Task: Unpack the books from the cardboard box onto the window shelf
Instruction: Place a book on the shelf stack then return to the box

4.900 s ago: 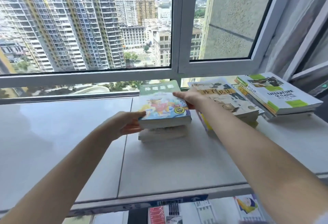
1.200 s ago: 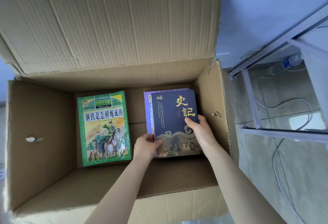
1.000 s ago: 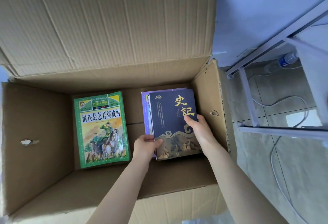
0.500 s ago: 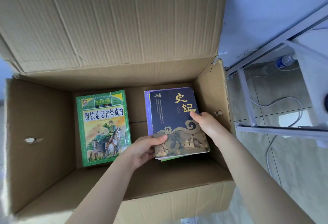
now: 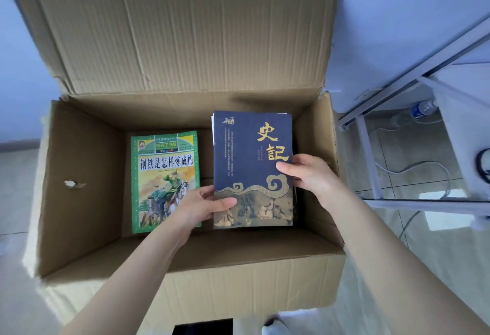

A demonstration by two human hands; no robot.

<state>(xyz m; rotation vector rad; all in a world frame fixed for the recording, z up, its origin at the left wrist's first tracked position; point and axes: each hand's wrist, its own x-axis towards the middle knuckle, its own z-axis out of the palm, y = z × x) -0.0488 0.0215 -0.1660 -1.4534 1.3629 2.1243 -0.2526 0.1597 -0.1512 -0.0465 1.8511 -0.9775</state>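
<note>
Head camera looks down into our open cardboard box [image 5: 79,175]. Our left hand [image 5: 198,208] and right hand [image 5: 309,175] each close their grip on a dark blue book [image 5: 252,165], thumbs on its cover. Beside it, a green book [image 5: 164,175] lies flat inside.

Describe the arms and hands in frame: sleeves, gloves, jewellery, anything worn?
Both arms are bare from the bottom edge of the frame to the fingers: no sleeves visible. The left hand and right hand wear no gloves; no rings, watch or bracelet show on the visible sides. Fingernails look short and unpainted.
</note>
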